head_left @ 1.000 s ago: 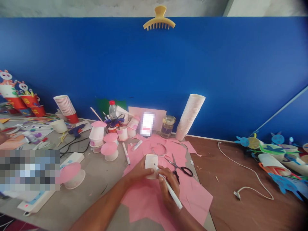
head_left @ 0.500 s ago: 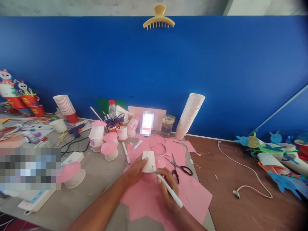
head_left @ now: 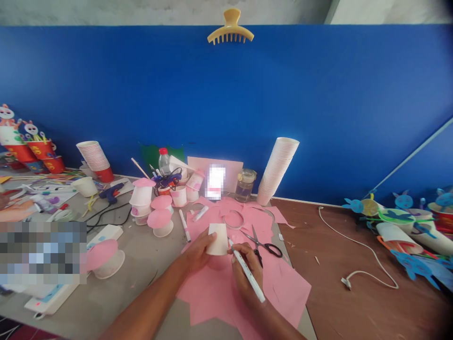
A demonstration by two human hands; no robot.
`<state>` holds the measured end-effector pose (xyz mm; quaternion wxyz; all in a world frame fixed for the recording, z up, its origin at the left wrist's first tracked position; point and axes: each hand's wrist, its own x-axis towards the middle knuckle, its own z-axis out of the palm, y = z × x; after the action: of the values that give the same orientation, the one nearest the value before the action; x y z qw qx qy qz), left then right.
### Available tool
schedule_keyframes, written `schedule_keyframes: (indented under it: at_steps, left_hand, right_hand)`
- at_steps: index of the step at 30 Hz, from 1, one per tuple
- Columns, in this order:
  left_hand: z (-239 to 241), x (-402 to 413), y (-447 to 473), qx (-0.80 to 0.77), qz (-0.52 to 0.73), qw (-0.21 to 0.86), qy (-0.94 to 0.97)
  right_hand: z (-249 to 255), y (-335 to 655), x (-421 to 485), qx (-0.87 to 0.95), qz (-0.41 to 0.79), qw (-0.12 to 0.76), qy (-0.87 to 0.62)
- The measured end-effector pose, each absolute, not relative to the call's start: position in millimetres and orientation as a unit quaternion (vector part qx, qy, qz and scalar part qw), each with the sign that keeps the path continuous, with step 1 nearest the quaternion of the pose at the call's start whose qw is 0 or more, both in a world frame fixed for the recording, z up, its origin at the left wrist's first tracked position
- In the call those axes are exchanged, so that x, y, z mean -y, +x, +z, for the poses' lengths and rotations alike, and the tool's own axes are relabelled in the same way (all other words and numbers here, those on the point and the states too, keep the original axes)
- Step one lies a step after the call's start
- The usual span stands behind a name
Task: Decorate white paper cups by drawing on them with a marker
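The blue wall point(head_left: 318, 104) rises behind the pink paper point(head_left: 283, 288), the sheet I place everything else by. The grey table point(head_left: 148, 269) carries that paper and spreads out to its left. Beyond the paper's far right corner a tall stack of white cups point(head_left: 278, 170) leans against the wall.

My left hand point(head_left: 196, 250) comes in over the near left part of the paper. Its fingers and thumb are curled round a white paper cup point(head_left: 217, 239), gripping it by the left side. The cup is over the middle of the paper with its wall towards me. I cannot tell whether it rests on the sheet or hangs just above it.

My right hand point(head_left: 244, 271) is over the paper just to the right of the cup, closed in a writing grip on a white marker point(head_left: 247, 274). The marker slants up and left, and its tip is right at the cup's right wall; whether it touches, I can't make out.

The scissors point(head_left: 264, 245) lie open on the paper, just beyond my right hand. A second pen point(head_left: 184, 225) lies at the paper's far left edge.
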<state>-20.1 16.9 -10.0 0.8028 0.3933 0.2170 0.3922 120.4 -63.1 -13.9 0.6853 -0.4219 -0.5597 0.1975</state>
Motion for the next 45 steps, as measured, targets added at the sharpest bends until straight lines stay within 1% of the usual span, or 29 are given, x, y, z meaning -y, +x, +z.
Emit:
schedule_keyframes:
  at_steps: [9,15,22,27,35,45]
  left_hand:
    - [-7.6,-19.3,-20.4,-0.205,0.401,0.804,0.388]
    - [-12.9,-21.9,-21.0,-0.215,0.386,0.792,0.422]
    - [-12.0,-20.4,-21.7,-0.239,0.388,0.775,0.438]
    - [-4.9,-16.8,-21.4,-0.251,0.386,0.773,0.436]
    - [-5.9,-16.2,-21.2,-0.234,0.378,0.785,0.432]
    - [-3.1,-15.2,-19.7,-0.239,0.376,0.789,0.423]
  right_hand:
    - [-9.9,121.8,63.9,0.533,0.252,0.681,-0.434]
    - [-8.4,118.8,63.5,0.496,0.295,0.705,-0.412]
    - [-15.6,120.9,61.9,0.505,0.263,0.697,-0.436]
    - [-18.7,119.9,60.4,0.497,0.261,0.696,-0.448]
    - [-15.5,119.5,58.9,0.500,0.276,0.700,-0.429]
    - [-11.2,118.6,59.9,0.505,0.265,0.692,-0.442]
